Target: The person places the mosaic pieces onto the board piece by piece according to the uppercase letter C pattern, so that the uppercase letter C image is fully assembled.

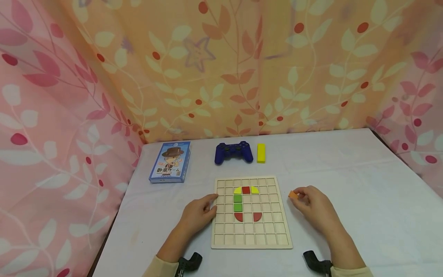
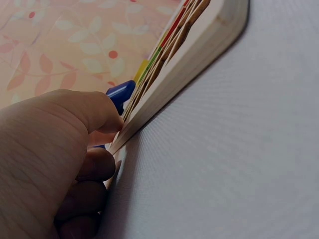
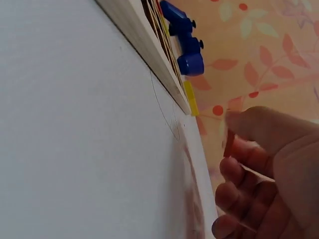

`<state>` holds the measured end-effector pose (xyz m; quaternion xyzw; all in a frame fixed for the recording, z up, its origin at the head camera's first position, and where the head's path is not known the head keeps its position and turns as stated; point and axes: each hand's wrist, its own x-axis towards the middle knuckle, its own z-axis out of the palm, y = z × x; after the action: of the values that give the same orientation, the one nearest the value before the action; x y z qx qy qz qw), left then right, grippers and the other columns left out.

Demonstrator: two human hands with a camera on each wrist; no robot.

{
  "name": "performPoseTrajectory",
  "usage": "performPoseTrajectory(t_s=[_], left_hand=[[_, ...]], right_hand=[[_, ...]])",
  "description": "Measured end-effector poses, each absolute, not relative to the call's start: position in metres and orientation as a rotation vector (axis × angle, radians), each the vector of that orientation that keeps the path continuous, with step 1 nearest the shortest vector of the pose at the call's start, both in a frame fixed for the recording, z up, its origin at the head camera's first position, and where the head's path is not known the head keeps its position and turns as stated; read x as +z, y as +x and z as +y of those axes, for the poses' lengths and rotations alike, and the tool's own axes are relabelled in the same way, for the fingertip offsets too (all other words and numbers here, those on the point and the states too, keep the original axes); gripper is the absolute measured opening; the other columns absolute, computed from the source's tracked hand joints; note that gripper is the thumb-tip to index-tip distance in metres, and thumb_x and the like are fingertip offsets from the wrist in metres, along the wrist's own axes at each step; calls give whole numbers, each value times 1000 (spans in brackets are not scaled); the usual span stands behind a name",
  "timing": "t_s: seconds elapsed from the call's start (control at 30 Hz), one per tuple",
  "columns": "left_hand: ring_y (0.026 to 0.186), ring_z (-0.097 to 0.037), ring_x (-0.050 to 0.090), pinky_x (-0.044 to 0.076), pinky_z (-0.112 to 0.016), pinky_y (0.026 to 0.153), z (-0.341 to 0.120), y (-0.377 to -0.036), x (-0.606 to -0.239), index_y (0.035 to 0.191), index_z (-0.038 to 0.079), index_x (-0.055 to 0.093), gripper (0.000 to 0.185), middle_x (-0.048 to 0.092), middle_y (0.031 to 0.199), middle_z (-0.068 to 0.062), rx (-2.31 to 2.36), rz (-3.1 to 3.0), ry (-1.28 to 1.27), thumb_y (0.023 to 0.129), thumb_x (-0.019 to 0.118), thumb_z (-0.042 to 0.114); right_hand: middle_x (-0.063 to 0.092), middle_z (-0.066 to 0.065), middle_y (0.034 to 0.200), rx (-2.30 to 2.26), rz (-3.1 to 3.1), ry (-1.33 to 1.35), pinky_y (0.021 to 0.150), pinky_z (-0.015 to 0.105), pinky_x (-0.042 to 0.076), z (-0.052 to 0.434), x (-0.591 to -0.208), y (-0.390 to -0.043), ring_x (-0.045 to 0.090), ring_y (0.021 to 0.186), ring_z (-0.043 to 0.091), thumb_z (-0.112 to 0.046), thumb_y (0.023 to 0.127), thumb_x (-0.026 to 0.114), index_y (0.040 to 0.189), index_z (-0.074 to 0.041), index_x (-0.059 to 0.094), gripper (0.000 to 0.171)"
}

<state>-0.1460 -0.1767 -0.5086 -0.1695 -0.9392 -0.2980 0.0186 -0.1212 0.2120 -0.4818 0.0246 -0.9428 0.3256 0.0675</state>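
A small orange block point(image 1: 293, 195) sits pinched at the fingertips of the right hand point(image 1: 313, 207), thumb and forefinger closed on it, held just off the right edge of the wooden grid board point(image 1: 252, 238) and low over the tabletop point(image 1: 363, 200). From the right wrist view the block shows only as a thin blurred sliver between the fingers. Across the board, the left hand point(image 1: 198, 214) rests on the left edge, fingers point(image 2: 94, 164) curled against the rim and thumb lying over the top of the frame, steadying it.

On the board itself, pieces already sit in cells: a red square point(image 1: 246, 189) flanked by two yellow quarter-rounds, two green squares point(image 1: 238, 202) stacked below the left one, and two red quarter-rounds point(image 1: 247, 216) lower down.

Behind the board, a blue game controller point(image 1: 233, 152) lies beside a yellow block point(image 1: 261, 153), with a blue card-game box point(image 1: 170, 161) off to the left. Floral curtains point(image 1: 221, 65) hang around the tabletop.
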Motion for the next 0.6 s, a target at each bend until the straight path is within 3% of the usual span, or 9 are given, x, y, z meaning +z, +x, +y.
performPoseTrajectory(t_s=[0.2, 0.43, 0.6], left_hand=[[50, -1, 34, 27, -24, 51, -176, -146, -508, 133, 19, 70, 39, 40, 57, 17, -917, -2923, -519, 95, 70, 25], [50, -1, 34, 27, -24, 51, -176, -146, -508, 132, 18, 70, 38, 41, 57, 17, -932, -2916, -518, 95, 70, 25], [50, -1, 34, 28, -24, 50, -176, -145, -509, 132, 19, 70, 38, 41, 57, 16, -931, -2923, -501, 95, 70, 25]], right_hand=[[65, -2, 99, 1131, -2755, 155, 62, 27, 46, 190, -469, -115, 56, 76, 13, -20, 92, 78, 113, -10, 72, 24], [62, -11, 96, 1227, -2642, 448, 60, 24, 46, 154, -474, -109, 53, 71, 6, -6, 84, 81, 106, -16, 73, 25], [58, -13, 94, 1263, -2622, 622, 58, 23, 43, 130, -480, -109, 49, 69, 5, -13, 85, 83, 104, -20, 74, 22]])
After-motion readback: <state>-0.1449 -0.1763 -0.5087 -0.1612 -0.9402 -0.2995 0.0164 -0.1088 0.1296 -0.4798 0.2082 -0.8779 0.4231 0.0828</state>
